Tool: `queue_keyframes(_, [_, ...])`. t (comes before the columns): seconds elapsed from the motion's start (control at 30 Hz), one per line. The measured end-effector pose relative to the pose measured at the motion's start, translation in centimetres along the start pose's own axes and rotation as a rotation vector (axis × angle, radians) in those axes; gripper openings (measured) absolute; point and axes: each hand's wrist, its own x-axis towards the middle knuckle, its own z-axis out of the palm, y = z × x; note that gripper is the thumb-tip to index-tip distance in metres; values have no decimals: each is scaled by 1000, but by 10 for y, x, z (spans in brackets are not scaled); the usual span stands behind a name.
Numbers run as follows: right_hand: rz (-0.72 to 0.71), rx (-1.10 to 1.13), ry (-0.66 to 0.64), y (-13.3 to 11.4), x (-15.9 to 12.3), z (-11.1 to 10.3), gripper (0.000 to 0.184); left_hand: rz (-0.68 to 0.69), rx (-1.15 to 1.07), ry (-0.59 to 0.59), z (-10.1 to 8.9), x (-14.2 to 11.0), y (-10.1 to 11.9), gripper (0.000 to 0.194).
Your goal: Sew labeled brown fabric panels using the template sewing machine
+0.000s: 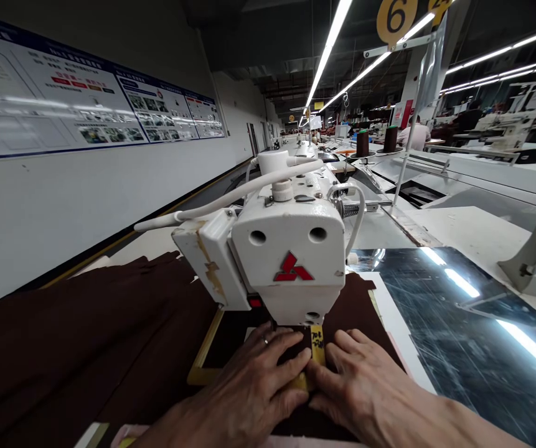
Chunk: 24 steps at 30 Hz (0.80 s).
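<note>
My left hand (263,373) lies on dark brown fabric (109,323) just under the head of a white sewing machine (291,255). Its fingers are stretched and spread, a ring on one of them. Close beside it, my right hand (356,373) presses on the fabric with bent fingers, its index fingertip nearly meeting the left fingers. Between the hands runs a yellow strip (317,344) with black handwriting. A yellow-edged frame (205,342) borders the fabric left of my left hand. The machine's needle area is mostly hidden behind the head and my fingers.
More brown fabric spreads over the left side. A shiny dark panel (464,323) covers the table on the right, beside a white sheet edge (401,323). Thread cones (362,143) stand behind. A person (414,134) sits farther back among machines. A wall with posters is left.
</note>
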Motion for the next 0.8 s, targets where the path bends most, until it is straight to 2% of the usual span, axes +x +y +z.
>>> queue_keyframes(0.17, [41, -4, -146, 6, 8, -9, 24, -50, 56, -10, -2, -13, -13, 47])
queue_keyframes(0.27, [47, 7, -207, 9, 12, -15, 17, -74, 73, -4, -1, -18, -23, 49])
queue_keyframes(0.37, [50, 27, -208, 11, 16, -17, 13, -51, 72, 8, 0, -15, -28, 50])
queue_keyframes(0.5, [61, 19, -194, 14, 17, -19, 17, -72, 83, 15, -3, -5, -28, 48])
queue_keyframes(0.8, [79, -21, -162, 27, 0, -15, 9, -132, 38, 24, -4, 10, -33, 42])
